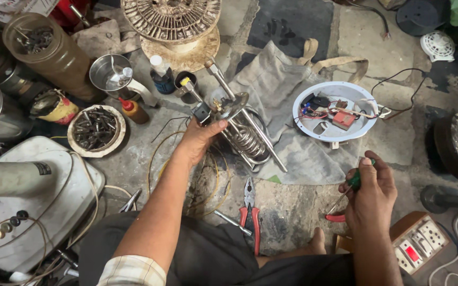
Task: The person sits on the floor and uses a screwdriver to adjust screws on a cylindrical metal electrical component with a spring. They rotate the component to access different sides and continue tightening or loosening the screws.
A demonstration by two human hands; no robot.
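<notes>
From the head camera, your left hand [200, 139] grips the flange of a coiled heating element [242, 132], lifted above the stone floor [292, 206]. Your right hand [369, 193] is clenched around a green-handled screwdriver [352, 182]. Red-handled pliers [249, 212] lie between your arms, beside a grey cloth [292, 90].

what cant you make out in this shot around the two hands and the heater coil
Head view only:
- Left hand grips the coil assembly; its palm hides the part it clamps.
- Right hand holds a green-handled screwdriver; the tip is too thin and dark to tell.
- White round housing: wiring inside is too small to trace.
- Socket board: partly hidden behind the right forearm.
- Pliers: one handle end runs under the lap.
</notes>
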